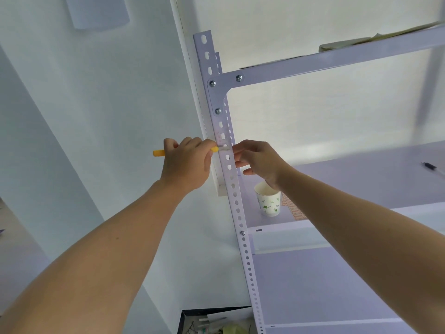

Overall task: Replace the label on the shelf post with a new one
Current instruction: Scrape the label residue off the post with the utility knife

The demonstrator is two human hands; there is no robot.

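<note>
Mid-frame, left hand (186,162) grips yellow-handled scraper (159,153); keep its tip flat under the label (222,141) while right hand (260,160), fingers straight, braces shelf post (234,196).

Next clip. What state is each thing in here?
Left hand: grips the tool.
Tool: tip against the label.
Label: still on the post.
Right hand: fingers straight, touching the post.
Cup: upright on the shelf.
Pen: lying flat on the shelf.
</note>
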